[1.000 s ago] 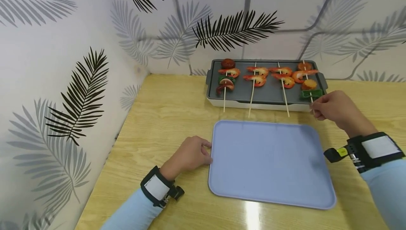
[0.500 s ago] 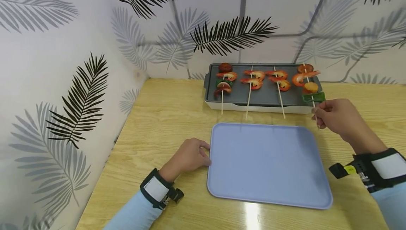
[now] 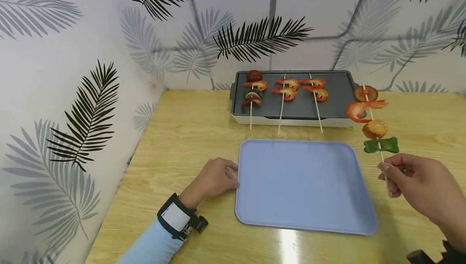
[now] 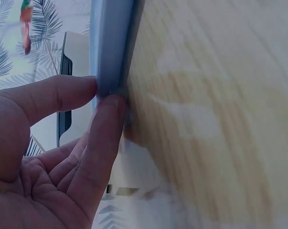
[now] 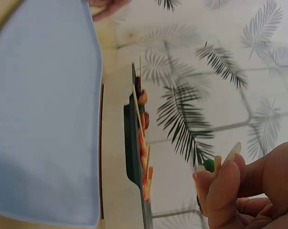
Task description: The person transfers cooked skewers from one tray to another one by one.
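My right hand [image 3: 418, 183] pinches the lower end of a skewer [image 3: 375, 129] between thumb and fingers, up in the air to the right of the tray. Threaded on that stick are a brown round slice, an orange shrimp, a yellow-brown chunk and a green pepper piece. At the left, my left hand [image 3: 212, 179] holds the side rim of a light blue tray [image 3: 302, 187]. The left wrist view has the thumb and a finger [image 4: 103, 138] pinching that rim [image 4: 112, 47]. From the right wrist, most of the skewer is hidden behind the fingers.
Behind the tray stands a white-sided grill with a dark plate [image 3: 336, 94]. Two shrimp skewers [image 3: 316, 94] and a mixed skewer [image 3: 252, 100] lie on it, their sticks jutting over the front. A leaf-patterned wall covering [image 3: 262, 39] rises behind the wooden table [image 3: 189, 134].
The right hand has lifted the skewer off the grill's right end and brought it nearer and to the right. My left hand stays at the tray's rim.
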Tool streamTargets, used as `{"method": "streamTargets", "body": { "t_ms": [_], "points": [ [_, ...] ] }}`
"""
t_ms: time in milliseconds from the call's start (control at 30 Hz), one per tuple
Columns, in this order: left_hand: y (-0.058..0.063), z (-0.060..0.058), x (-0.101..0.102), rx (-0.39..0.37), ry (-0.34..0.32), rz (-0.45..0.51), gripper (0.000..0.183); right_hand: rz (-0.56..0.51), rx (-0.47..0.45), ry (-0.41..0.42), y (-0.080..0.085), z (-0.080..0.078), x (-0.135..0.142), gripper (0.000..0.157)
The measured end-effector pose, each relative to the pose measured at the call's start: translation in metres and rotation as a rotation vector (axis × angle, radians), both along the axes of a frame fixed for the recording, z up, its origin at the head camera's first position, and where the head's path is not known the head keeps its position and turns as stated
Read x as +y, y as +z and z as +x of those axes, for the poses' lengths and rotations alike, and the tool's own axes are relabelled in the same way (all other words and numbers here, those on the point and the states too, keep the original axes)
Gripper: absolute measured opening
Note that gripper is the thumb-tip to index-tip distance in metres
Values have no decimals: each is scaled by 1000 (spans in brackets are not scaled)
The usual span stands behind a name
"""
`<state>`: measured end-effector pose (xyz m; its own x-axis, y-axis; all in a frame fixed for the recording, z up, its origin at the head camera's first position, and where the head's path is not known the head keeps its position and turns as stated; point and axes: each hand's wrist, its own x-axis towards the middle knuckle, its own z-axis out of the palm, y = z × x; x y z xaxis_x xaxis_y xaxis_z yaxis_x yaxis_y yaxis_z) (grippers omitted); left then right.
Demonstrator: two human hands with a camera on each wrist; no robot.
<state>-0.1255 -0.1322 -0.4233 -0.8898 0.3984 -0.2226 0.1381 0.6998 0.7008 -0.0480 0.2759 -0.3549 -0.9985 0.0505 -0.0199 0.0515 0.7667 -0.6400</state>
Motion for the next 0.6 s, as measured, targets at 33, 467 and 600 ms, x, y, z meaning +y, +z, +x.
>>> {"method": "streamTargets", "body": {
  "t_ms": [33,467,600],
  "points": [
    [1,0,0,2,2,-3,40,-10,-2,-2,-2,8,-1,29],
    [1,0,4,24,-4,-42,40,-37,-223,-67,-34,62,-22,30],
    [3,1,7,42,-16,-62,40,-78,-295,-61,-45,63,-24,29]
  ]
}}
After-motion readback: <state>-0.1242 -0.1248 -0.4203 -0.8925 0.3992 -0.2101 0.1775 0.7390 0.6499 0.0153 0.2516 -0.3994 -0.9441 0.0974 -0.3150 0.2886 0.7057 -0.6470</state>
